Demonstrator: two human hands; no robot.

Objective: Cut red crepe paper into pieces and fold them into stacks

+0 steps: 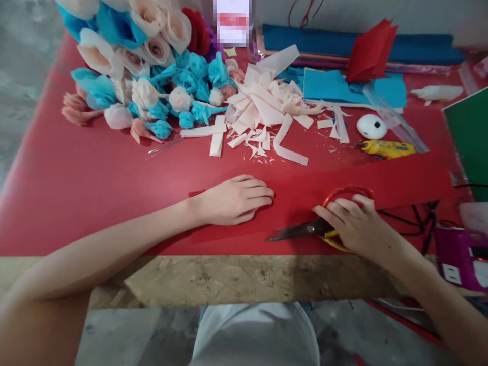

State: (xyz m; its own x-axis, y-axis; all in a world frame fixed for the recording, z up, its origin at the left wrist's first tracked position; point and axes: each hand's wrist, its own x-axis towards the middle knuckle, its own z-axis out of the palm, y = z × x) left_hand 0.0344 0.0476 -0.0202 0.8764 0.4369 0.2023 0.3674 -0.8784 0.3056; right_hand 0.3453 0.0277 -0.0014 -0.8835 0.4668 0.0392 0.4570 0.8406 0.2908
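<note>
Both hands sit on the long red paper strip point(400, 183) across the red worktop point(76, 173): left hand point(234, 199) flat, palm down, fingers released, at its left end; right hand point(356, 223) curled around red-handled steel scissors point(293, 231) at its near edge, blades pointing left.

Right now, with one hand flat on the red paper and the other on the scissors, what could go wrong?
The scissors point their tip toward the left hand, which presses the red paper strip; a slip could nick it.
The blades lie near the table edge and might be knocked off.
Black cables beside the right hand could snag.
</note>
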